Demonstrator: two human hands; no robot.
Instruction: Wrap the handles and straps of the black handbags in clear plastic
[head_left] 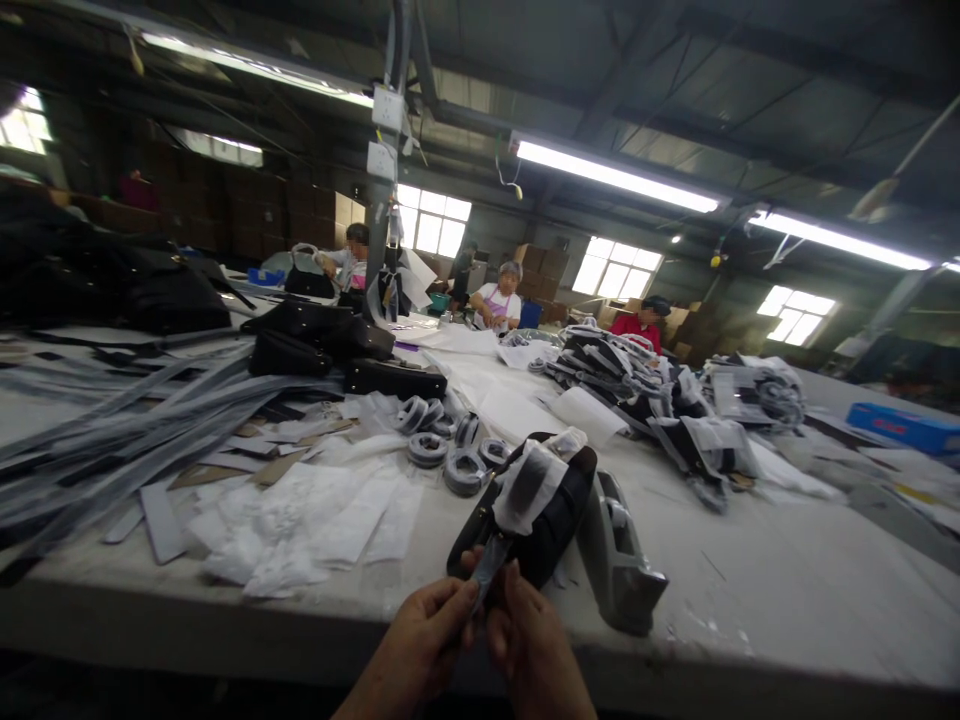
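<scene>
A black handbag [568,510] lies at the table's front edge, with a white protective wrap [531,488] over part of its top. From it a strap in thin translucent wrapping [491,562] comes toward me. My left hand [429,640] is closed, pinching this strap between thumb and fingers. Close beside it, my right hand [536,640] has its fingers curled in front of the bag; whatever they grip is hidden. A grey tape dispenser [626,590] stands just right of the bag.
Wrapped coiled straps [465,468] lie behind the bag. White sheets [300,520] and long wrapped straps [150,410] cover the left. Black bags [394,378] sit farther back, wrapped pieces [615,370] pile up right, near a blue box [904,428]. Several people work beyond.
</scene>
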